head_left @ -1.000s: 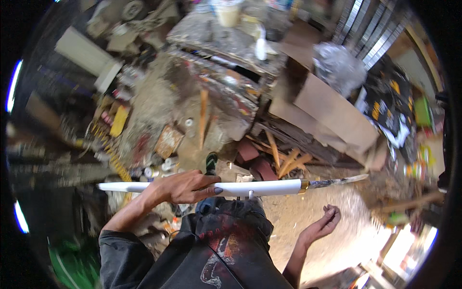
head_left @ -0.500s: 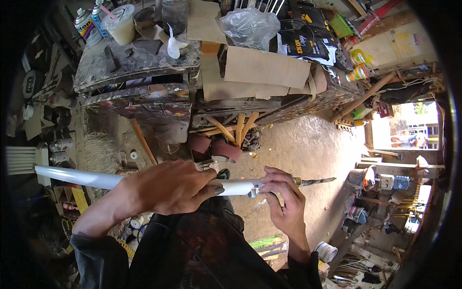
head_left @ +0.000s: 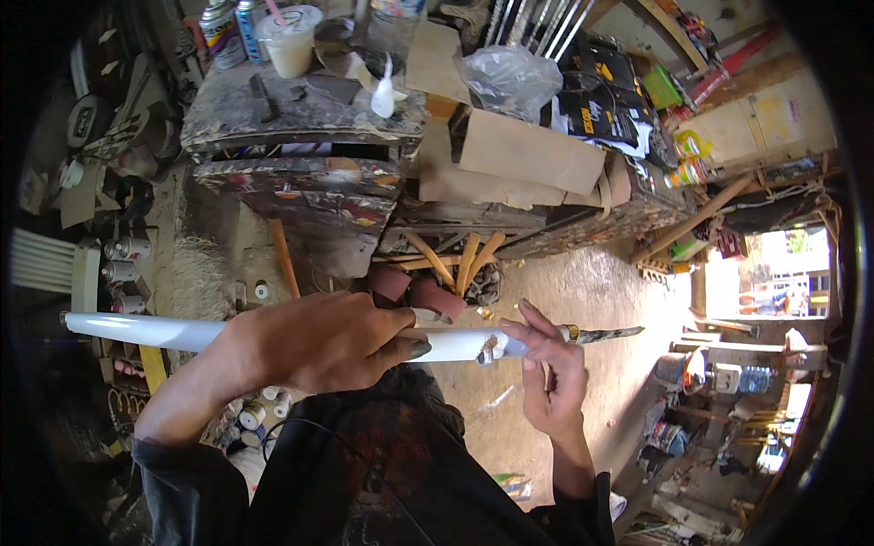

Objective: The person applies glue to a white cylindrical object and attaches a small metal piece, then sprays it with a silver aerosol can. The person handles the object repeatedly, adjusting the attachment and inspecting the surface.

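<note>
I've got my left hand (head_left: 319, 341) wrapped tight around the white tube (head_left: 146, 329), lying crosswise above my lap. My right hand (head_left: 551, 378), fingers loose, touches its right end by the dark tip (head_left: 605, 335). Beyond stands the paint-stained workbench (head_left: 300, 136).

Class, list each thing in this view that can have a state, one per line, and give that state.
White pipe: held level, off the ground.
Left hand: closed around the pipe.
Right hand: fingers open, touching the pipe's end.
Dark tip: sticking out past the pipe's end.
Plastic cup: upright on the workbench.
Clear bag: crumpled.
</note>
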`<state>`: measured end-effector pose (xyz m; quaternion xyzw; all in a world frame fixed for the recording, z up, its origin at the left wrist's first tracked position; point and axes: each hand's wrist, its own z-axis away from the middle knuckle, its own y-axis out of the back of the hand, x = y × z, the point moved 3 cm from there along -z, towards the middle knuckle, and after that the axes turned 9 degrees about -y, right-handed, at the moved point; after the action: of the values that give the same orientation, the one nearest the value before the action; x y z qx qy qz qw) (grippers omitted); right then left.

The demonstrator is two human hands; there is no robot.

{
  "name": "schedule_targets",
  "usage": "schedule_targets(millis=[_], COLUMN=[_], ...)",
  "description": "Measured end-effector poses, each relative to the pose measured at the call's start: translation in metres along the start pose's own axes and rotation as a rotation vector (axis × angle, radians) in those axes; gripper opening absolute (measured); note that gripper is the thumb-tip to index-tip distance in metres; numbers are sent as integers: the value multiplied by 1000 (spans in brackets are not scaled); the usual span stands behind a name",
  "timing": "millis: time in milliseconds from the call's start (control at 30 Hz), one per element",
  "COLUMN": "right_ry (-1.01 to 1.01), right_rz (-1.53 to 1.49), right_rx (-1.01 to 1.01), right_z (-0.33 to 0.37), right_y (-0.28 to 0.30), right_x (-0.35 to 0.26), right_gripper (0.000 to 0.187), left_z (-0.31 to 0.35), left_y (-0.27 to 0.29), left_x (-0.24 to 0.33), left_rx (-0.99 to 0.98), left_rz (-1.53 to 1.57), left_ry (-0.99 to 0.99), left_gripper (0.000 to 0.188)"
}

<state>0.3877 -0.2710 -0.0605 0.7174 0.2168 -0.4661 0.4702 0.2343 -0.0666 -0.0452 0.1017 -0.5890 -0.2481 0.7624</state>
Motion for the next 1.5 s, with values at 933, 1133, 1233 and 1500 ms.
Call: schedule_targets(millis=[933,1133,1233,1500], right_ry=[-29,139,-1,174], right_rz=[404,49,-328,-303], right_rx=[-31,91,-135,-175], right_z=[7,-7,-29,-54], right_y=[-66,-39,-10,27], right_x=[-39,-32,-40,-68], right_gripper=[68,41,47,69], left_z=[55,60,56,45], left_y=[-34,-37,-40,-40], left_x=[16,19,20,20], left_rx=[456,562,565,540], left_rz=[-73,-53,-41,24], left_ry=[9,-29,-69,-44], left_gripper=[29,27,26,32])
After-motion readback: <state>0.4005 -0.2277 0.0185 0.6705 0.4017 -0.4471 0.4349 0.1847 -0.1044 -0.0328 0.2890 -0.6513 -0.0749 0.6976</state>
